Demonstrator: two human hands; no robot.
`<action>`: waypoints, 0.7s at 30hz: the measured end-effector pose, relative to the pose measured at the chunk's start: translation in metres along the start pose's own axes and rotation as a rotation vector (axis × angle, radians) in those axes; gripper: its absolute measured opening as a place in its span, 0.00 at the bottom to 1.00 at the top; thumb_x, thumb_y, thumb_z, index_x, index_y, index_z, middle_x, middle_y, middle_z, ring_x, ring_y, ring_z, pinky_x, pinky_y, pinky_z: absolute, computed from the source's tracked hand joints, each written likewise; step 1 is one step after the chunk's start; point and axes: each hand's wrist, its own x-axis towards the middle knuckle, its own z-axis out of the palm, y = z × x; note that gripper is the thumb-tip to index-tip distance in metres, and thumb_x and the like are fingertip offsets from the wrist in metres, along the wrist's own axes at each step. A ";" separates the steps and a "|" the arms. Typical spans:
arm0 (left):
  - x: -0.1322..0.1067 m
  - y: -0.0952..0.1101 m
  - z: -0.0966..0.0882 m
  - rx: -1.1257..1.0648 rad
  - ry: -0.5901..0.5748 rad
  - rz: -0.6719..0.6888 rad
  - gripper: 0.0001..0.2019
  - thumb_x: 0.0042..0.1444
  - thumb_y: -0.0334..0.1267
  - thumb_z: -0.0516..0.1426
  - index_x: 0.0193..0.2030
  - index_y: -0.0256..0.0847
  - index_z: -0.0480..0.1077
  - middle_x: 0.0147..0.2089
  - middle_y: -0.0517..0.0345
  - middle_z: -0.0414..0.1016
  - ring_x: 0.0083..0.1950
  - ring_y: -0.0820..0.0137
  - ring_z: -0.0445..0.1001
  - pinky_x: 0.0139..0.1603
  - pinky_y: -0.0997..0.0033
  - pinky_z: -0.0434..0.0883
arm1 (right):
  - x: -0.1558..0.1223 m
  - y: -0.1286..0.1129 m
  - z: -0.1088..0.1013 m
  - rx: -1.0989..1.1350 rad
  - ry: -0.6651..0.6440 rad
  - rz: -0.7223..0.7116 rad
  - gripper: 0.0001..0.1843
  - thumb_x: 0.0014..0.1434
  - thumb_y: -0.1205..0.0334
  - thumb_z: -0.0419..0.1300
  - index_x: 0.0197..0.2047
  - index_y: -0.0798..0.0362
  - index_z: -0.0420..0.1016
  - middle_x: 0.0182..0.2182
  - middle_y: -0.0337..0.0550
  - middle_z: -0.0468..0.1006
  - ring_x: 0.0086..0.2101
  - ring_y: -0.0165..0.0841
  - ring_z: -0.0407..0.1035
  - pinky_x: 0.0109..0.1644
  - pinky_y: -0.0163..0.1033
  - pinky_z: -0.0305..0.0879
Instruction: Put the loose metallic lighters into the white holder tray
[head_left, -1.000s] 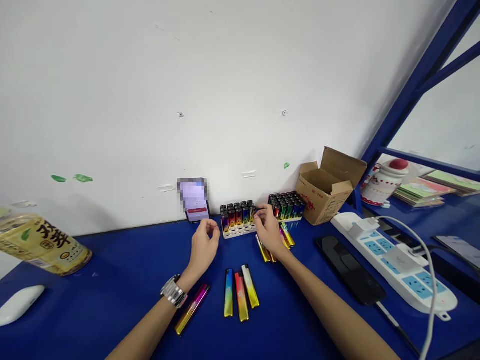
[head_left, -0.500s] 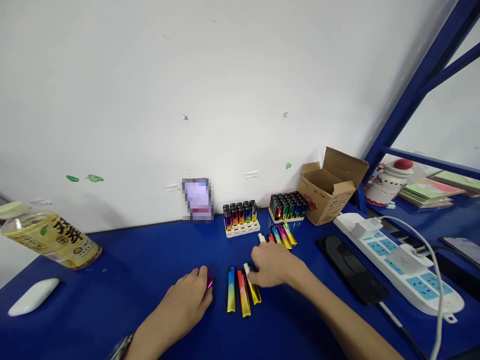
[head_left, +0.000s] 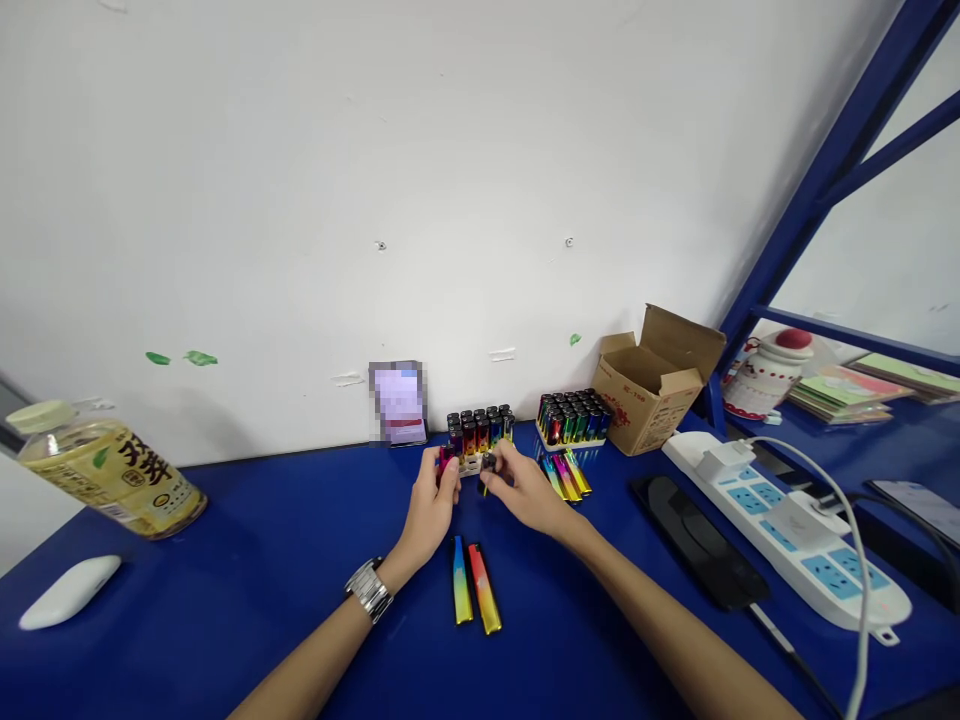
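My left hand (head_left: 433, 500) is closed around a magenta lighter (head_left: 448, 456) at the front left corner of a white rack (head_left: 471, 466). Opposite it, my right hand (head_left: 525, 488) pinches a lighter with a black top (head_left: 488, 463) by the rack's front right; fingers cover most of its body. Several coloured lighters (head_left: 481, 432) stand upright in the back rows of this rack. A blue-and-yellow lighter (head_left: 461, 582) and a red-and-yellow lighter (head_left: 485, 590) lie on the blue table below my hands.
To the right stands a second, fuller rack of lighters (head_left: 574, 418), with several loose lighters (head_left: 568, 475) lying before it. Beyond are an open cardboard box (head_left: 641, 405), a black phone (head_left: 697, 540) and a power strip (head_left: 795, 545). A bottle (head_left: 112, 475) and white mouse (head_left: 71, 592) sit left.
Both hands have moved forward to the left rack. My left hand has brought the magenta lighter along. The white-topped lighter has gone from the row of three in front, leaving two.
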 end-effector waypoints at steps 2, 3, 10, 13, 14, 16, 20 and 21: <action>0.003 0.000 0.007 -0.073 0.017 -0.026 0.17 0.57 0.55 0.50 0.35 0.42 0.60 0.20 0.71 0.58 0.20 0.77 0.59 0.22 0.77 0.58 | 0.005 0.009 0.003 0.082 0.068 0.014 0.08 0.59 0.59 0.49 0.30 0.49 0.54 0.22 0.31 0.60 0.22 0.28 0.56 0.27 0.33 0.54; 0.004 0.000 0.010 -0.106 0.022 -0.042 0.18 0.57 0.56 0.50 0.33 0.42 0.60 0.19 0.71 0.56 0.19 0.78 0.56 0.20 0.77 0.56 | 0.007 0.012 0.005 0.097 0.092 0.017 0.08 0.60 0.59 0.49 0.30 0.49 0.55 0.22 0.31 0.59 0.22 0.28 0.56 0.26 0.33 0.54; 0.007 -0.004 0.015 -0.039 0.040 -0.063 0.21 0.57 0.56 0.50 0.25 0.42 0.58 0.18 0.69 0.58 0.20 0.78 0.58 0.22 0.76 0.58 | 0.003 0.010 0.021 -0.331 -0.036 -0.108 0.05 0.59 0.66 0.50 0.30 0.50 0.59 0.29 0.41 0.70 0.31 0.34 0.64 0.37 0.37 0.59; 0.007 -0.006 0.015 -0.011 0.044 -0.066 0.21 0.58 0.56 0.49 0.25 0.42 0.58 0.19 0.68 0.59 0.20 0.77 0.59 0.23 0.75 0.60 | 0.000 0.005 0.025 -0.530 -0.050 -0.072 0.02 0.59 0.64 0.51 0.34 0.52 0.63 0.32 0.46 0.73 0.34 0.38 0.66 0.38 0.40 0.59; 0.007 -0.006 0.015 -0.022 0.046 -0.077 0.21 0.58 0.57 0.49 0.25 0.42 0.58 0.19 0.68 0.59 0.20 0.76 0.59 0.23 0.75 0.60 | -0.001 0.003 0.025 -0.568 -0.051 -0.033 0.03 0.59 0.63 0.51 0.37 0.52 0.63 0.33 0.47 0.73 0.35 0.39 0.67 0.38 0.40 0.59; 0.006 -0.005 0.015 -0.048 0.048 -0.103 0.21 0.57 0.57 0.50 0.25 0.42 0.58 0.18 0.68 0.59 0.20 0.76 0.58 0.22 0.76 0.59 | 0.000 0.000 0.027 -0.595 -0.042 0.069 0.09 0.59 0.60 0.53 0.41 0.54 0.64 0.32 0.47 0.74 0.35 0.39 0.68 0.37 0.39 0.58; 0.003 -0.001 0.015 -0.088 0.023 -0.119 0.21 0.56 0.58 0.50 0.25 0.41 0.59 0.18 0.68 0.58 0.20 0.77 0.57 0.21 0.77 0.58 | 0.003 0.000 0.028 -0.545 -0.024 0.237 0.19 0.53 0.58 0.57 0.48 0.55 0.63 0.31 0.45 0.76 0.32 0.38 0.70 0.33 0.36 0.55; 0.003 0.000 0.015 -0.097 0.013 -0.120 0.21 0.56 0.58 0.50 0.25 0.41 0.59 0.18 0.68 0.58 0.20 0.78 0.57 0.21 0.77 0.58 | 0.003 0.000 0.028 -0.533 -0.025 0.256 0.20 0.52 0.60 0.58 0.48 0.56 0.64 0.30 0.44 0.76 0.31 0.38 0.70 0.33 0.36 0.55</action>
